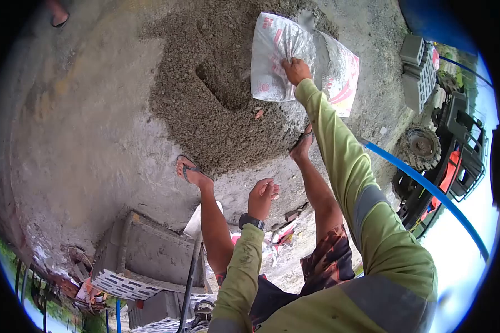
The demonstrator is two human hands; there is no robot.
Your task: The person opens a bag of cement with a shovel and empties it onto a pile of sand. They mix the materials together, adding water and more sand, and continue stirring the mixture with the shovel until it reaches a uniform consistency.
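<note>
A white paper sack (pixel 272 50) with red print lies at the edge of a heap of grey-brown sand and gravel (pixel 205 111). My right hand (pixel 297 71) grips the creased middle of the sack, its arm stretched forward. Grey powder shows around the sack's far side. My left hand (pixel 263 195), with a dark watch at the wrist, hangs between my knees. Its fingers are curled, and what they hold, if anything, is too small to name. My feet in flip-flops stand at the near edge of the heap.
Concrete blocks (pixel 150 252) are stacked at the lower left, more blocks (pixel 419 83) at the upper right. A blue pipe (pixel 428 186) and a dark vehicle (pixel 461 144) are at the right. Another person's foot (pixel 60 19) shows at the top left. A shovel handle (pixel 191 277) stands beside my left leg.
</note>
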